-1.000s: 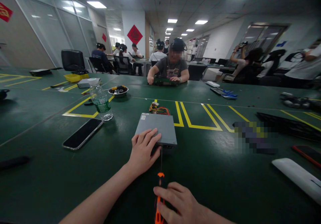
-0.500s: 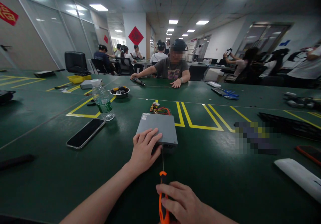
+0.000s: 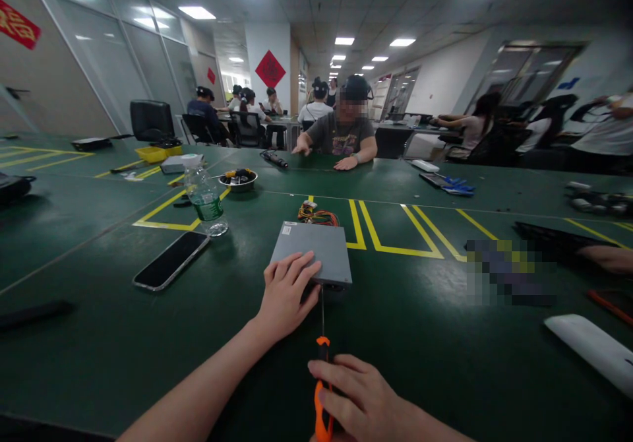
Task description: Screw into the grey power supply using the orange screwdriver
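Observation:
A grey metal computer power supply (image 3: 321,244) lies on the green table in front of me, with coloured cables (image 3: 319,215) coming out of its far side. Over its left near corner, my left hand (image 3: 287,297) grips it, fingers on the top and thumb by the near side. My right hand (image 3: 356,392) is closed around the orange and black handle of a screwdriver (image 3: 323,344). The thin shaft points away from me, and its tip meets the near face of the power supply, where the exact contact point is hidden.
Left of the power supply are a phone (image 3: 172,261) and a plastic water bottle (image 3: 208,208). Behind them stands a metal bowl (image 3: 238,181) of small parts. A white object (image 3: 588,349) lies at right. Across the table sits a person (image 3: 346,132); another hand (image 3: 608,257) reaches in from the right.
My hands, the screwdriver and the power supply keep nearly the same position. The person opposite has let go of the dark tool. Another person's hand has appeared at the right edge.

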Demonstrator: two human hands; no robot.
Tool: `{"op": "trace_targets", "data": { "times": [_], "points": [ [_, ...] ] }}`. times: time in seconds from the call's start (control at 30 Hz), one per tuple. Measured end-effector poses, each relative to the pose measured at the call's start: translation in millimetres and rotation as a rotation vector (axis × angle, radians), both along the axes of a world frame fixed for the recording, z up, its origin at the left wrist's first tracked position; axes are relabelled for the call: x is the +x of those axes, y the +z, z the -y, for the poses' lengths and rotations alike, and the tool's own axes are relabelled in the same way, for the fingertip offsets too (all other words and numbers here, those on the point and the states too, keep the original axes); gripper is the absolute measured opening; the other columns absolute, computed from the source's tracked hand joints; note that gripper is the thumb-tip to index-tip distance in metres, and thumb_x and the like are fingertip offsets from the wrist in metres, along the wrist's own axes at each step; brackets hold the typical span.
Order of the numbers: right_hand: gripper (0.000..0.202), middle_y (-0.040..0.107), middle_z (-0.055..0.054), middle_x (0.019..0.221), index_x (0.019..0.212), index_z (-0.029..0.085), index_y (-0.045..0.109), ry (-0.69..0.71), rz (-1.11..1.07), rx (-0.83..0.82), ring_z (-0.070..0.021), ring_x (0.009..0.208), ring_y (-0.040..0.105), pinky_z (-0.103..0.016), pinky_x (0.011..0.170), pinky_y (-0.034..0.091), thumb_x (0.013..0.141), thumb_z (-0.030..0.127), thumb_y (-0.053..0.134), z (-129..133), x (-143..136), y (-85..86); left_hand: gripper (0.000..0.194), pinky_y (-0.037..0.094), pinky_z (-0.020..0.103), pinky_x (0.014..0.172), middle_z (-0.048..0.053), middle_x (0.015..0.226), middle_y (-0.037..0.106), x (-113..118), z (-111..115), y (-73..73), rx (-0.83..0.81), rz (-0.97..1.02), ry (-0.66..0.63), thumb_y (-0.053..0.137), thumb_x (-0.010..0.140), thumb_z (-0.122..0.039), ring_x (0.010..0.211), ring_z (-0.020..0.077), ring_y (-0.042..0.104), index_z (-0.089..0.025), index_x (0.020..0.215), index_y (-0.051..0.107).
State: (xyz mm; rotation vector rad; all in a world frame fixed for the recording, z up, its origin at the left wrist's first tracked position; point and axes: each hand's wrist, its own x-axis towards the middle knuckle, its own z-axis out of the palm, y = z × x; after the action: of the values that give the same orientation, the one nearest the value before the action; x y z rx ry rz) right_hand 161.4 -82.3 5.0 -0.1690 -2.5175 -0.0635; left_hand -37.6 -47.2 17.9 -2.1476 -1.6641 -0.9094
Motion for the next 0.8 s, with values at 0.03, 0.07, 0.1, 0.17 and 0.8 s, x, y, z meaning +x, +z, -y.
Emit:
{"op": "trace_targets", "data": {
  "times": [0.03,0.07,0.1,0.17,0.8],
  "points": [
    [0.028,0.065,-0.012,0.104,0.098,0.015,0.055,-0.007,0.03,0.004,-0.0148,0.098,0.06,-0.026,0.082,0.049,0.09,0.041,0.048,0,-1,0.0,0.033,0.029,0.04,0.091,0.003,0.128,0.054,0,0,-0.1,0.0,0.002,0.0,0.051,0.084,-0.03,0.116,0.0235,0.044,-0.028,0.117,0.053],
    [0.028,0.064,-0.011,0.105,0.104,0.016,0.053,-0.01,0.065,0.009,-0.0148,0.1,0.06,-0.025,0.082,0.049,0.09,0.039,0.047,1,-1,1.0,0.033,0.029,0.04,0.091,0.003,0.128,0.054,0,0,-0.1,0.001,0.003,-0.001,0.051,0.084,-0.03,0.116,0.0234,0.044,-0.028,0.117,0.053],
    [0.029,0.064,-0.011,0.106,0.11,0.017,0.052,-0.008,0.095,0.018,-0.0147,0.1,0.06,-0.025,0.082,0.05,0.091,0.038,0.046,1,-2,2.6,0.033,0.029,0.04,0.091,0.002,0.128,0.054,0,0,-0.1,0.001,0.003,-0.001,0.051,0.084,-0.03,0.117,0.0232,0.044,-0.028,0.117,0.053],
    [0.029,0.064,-0.009,0.106,0.116,0.02,0.05,-0.011,0.098,0.029,-0.0141,0.094,0.062,-0.026,0.079,0.051,0.093,0.036,0.042,1,-3,5.5,0.033,0.029,0.04,0.091,0.002,0.128,0.053,1,0,-0.1,0.004,0.003,-0.002,0.051,0.084,-0.03,0.117,0.0227,0.044,-0.028,0.117,0.053],
    [0.022,0.068,-0.009,0.095,0.093,0.014,0.056,0.037,-0.151,0.081,-0.0104,0.072,0.064,-0.021,0.069,0.052,0.092,0.012,0.034,-2,-9,1.2,0.031,0.028,0.04,0.092,0.002,0.129,0.053,0,0,0.0,0.003,0.024,-0.01,0.049,0.086,-0.03,0.118,0.0224,0.043,-0.028,0.117,0.052]
  ]
}}
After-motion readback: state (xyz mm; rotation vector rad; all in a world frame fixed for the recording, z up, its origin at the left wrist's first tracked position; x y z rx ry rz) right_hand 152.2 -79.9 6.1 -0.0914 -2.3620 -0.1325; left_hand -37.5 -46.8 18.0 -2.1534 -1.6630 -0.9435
